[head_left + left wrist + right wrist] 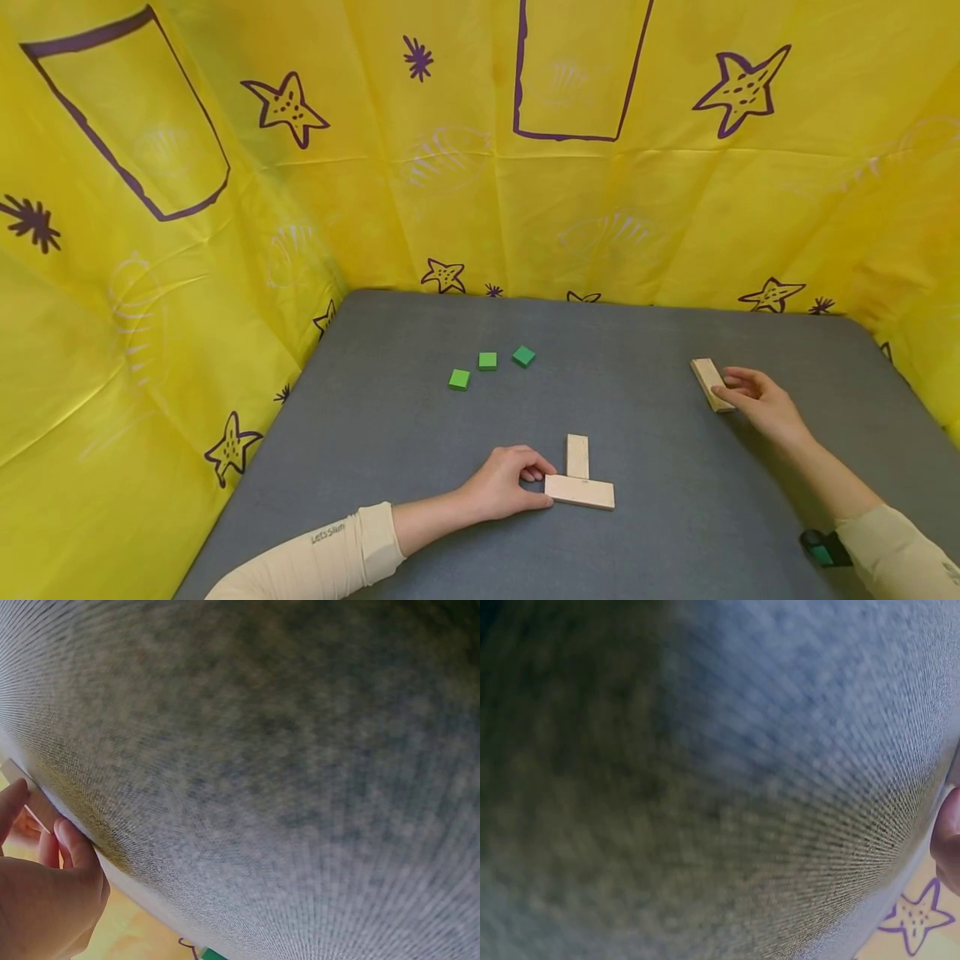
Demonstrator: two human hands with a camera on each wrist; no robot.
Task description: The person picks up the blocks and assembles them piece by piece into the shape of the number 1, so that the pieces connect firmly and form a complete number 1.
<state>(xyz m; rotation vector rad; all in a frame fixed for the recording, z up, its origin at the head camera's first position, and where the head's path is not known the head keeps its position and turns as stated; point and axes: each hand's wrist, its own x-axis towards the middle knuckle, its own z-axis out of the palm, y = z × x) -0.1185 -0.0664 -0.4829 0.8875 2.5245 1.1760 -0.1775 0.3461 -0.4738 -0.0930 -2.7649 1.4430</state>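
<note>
Two pale wooden blocks lie near the front of the grey table in the head view, forming a T shape. One is a crosswise block (583, 492); the upright block (577, 457) meets its far edge. My left hand (501, 485) pinches the left end of the crosswise block between thumb and forefinger; the left wrist view also catches this wooden block (41, 806). Farther right, my right hand (763, 408) is at a third wooden block (705, 379). Its thumb overlaps that block's right side, with the other fingers loosely bent beside it. Only a fingertip (949, 832) shows in the right wrist view.
Toward the back of the grey table (375, 417) lie a light green tile (459, 380), another light green tile (487, 362) and a darker green tile (523, 357). A yellow curtain (480, 208) printed with starfish surrounds the table's back and sides.
</note>
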